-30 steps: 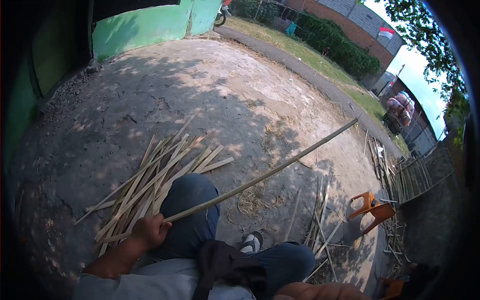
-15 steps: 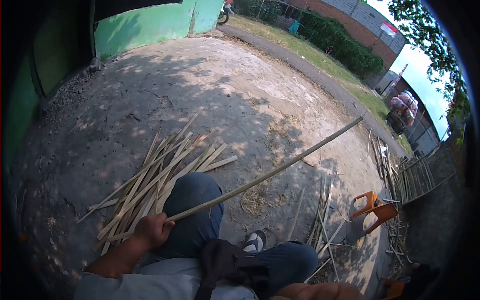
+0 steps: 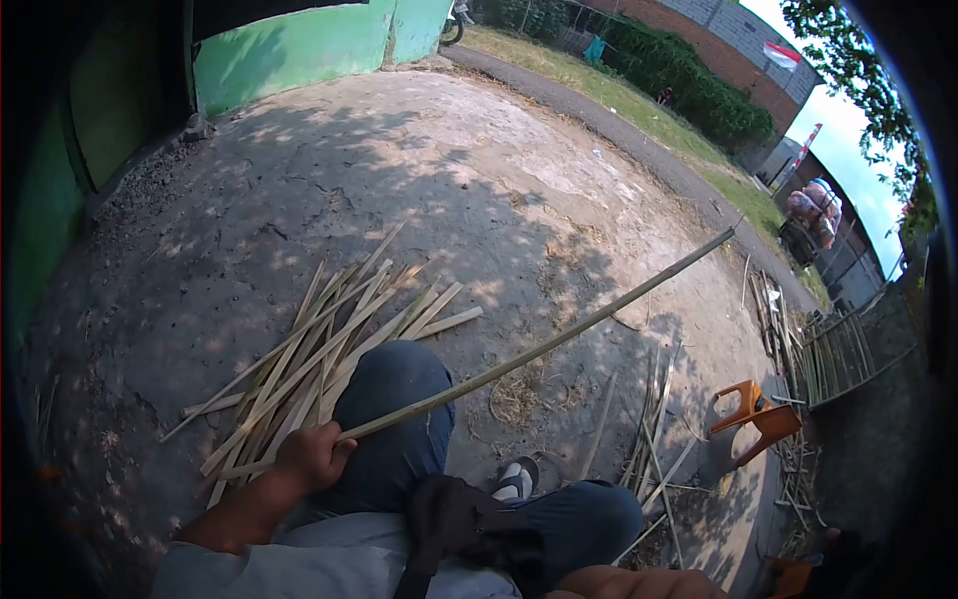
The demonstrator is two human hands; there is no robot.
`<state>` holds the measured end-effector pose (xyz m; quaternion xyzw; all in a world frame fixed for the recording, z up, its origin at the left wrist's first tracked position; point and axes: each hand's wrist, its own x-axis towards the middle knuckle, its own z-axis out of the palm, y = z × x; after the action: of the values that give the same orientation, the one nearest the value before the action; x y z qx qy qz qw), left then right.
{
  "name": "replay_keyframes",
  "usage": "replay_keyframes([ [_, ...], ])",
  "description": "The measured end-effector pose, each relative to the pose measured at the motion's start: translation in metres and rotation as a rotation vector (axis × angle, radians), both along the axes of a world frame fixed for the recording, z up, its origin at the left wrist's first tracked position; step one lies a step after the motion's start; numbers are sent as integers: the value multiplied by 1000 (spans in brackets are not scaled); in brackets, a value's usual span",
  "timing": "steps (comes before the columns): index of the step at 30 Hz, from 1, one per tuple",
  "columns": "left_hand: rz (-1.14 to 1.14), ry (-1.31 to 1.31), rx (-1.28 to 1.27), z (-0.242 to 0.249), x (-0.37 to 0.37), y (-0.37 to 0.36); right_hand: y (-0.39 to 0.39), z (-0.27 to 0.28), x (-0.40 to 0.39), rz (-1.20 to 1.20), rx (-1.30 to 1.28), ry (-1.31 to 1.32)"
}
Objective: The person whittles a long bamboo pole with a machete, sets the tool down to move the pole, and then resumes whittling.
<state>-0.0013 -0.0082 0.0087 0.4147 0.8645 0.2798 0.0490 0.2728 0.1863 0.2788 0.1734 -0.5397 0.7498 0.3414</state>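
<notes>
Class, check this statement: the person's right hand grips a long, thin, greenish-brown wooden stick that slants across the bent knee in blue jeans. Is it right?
Wrong hand: the head view shows the left hand gripping the stick, which does slant across the knee.

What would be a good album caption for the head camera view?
Outdoors, the left hand grips a long strip near a pile of strips.
</notes>
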Motion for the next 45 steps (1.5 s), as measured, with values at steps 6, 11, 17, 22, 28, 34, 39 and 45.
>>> replay_keyframes([
  [6,-7,21,7,-4,0,-1,-21,20,9,-117,-222,-323],
  [11,0,7,5,-4,-1,-1,6,-3,3,92,-14,-48],
  [17,-10,14,12,-2,0,0,3,-4,8,124,-140,-87],
  [22,6,6,-1,-3,-1,-1,-2,-5,5,98,-153,-93],
  [28,-14,1,23,-3,-1,-2,18,-11,5,157,70,-28],
  [34,-5,-10,-3,4,-2,0,72,-63,-20,-285,148,2],
  [39,-23,-98,-77,25,1,-2,136,-112,-52,-588,15,-710],
  [45,-23,-125,-97,21,5,0,138,-199,-88,-849,1029,-989],
])
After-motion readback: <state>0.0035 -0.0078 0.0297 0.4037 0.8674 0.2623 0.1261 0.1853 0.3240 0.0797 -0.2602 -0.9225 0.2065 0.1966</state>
